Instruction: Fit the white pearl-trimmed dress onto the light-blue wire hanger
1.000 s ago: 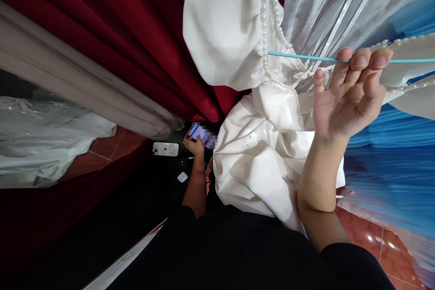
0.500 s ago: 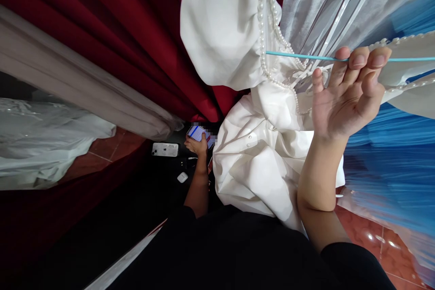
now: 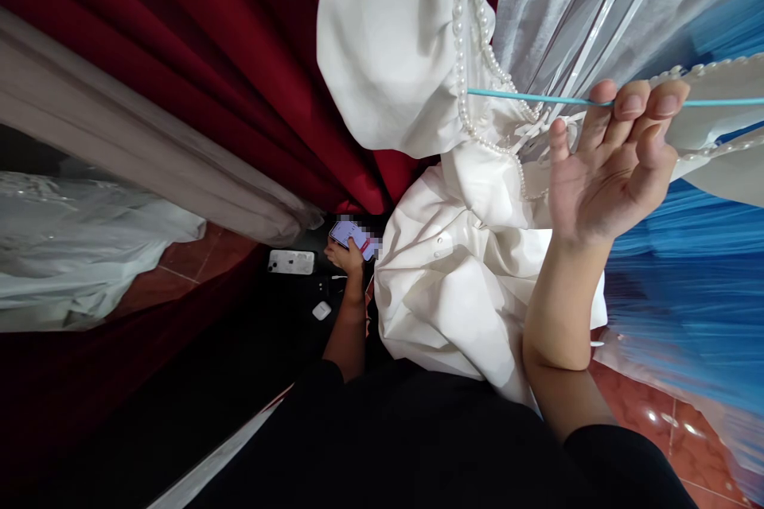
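Note:
My right hand (image 3: 612, 159) is raised, palm toward me, its fingers hooked over the light-blue bar of a clothes hanger (image 3: 519, 96). From this hanger hangs a white dress (image 3: 442, 286) with pearl trim along its neckline and puffed sleeves. The skirt bunches in folds beside my right forearm. Lower down, my left hand (image 3: 344, 256) holds a smartphone (image 3: 352, 237) with a lit screen, thumb over the display. Part of the screen is blurred out.
A second phone (image 3: 291, 262) and a white earbuds case (image 3: 321, 310) lie on a black surface (image 3: 256, 350) at left. Dark red curtains (image 3: 239, 56) hang behind. Blue tulle (image 3: 686, 278) fills the right side above reddish floor tiles (image 3: 662, 421).
The phone's screen now shows different content, and my left thumb has shifted slightly lower on it. My right hand stays on the hanger; the dress hangs almost still.

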The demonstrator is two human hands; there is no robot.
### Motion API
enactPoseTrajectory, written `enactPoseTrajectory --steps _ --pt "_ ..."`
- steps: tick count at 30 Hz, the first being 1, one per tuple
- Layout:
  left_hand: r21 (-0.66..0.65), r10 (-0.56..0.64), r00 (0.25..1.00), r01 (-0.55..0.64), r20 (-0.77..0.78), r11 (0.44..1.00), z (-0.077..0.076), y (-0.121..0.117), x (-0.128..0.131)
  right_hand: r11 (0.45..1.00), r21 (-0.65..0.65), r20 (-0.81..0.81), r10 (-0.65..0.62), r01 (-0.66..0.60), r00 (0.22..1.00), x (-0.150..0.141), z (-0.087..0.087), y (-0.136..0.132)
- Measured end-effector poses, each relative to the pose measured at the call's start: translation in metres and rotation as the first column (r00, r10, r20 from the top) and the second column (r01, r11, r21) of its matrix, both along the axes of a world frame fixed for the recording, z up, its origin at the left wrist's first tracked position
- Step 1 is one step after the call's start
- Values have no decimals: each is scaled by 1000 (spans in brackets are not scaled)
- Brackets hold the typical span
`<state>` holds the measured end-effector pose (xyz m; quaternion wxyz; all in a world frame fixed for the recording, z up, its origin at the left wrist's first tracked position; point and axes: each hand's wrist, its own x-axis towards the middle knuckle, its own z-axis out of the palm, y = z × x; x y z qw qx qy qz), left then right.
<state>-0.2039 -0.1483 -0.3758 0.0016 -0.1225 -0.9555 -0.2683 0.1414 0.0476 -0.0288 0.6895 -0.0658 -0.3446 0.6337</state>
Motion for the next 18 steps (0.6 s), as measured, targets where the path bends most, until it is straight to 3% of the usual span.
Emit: enactPoseTrajectory --steps 10,18 --pt "132 -77 997 79 -22 988 1 -12 9 999 -32 -36 7 -8 999 -2 4 -2" --pt "116 -49 998 46 30 992 18 -7 17 997 -43 19 -59 60 998 -6 5 -5"
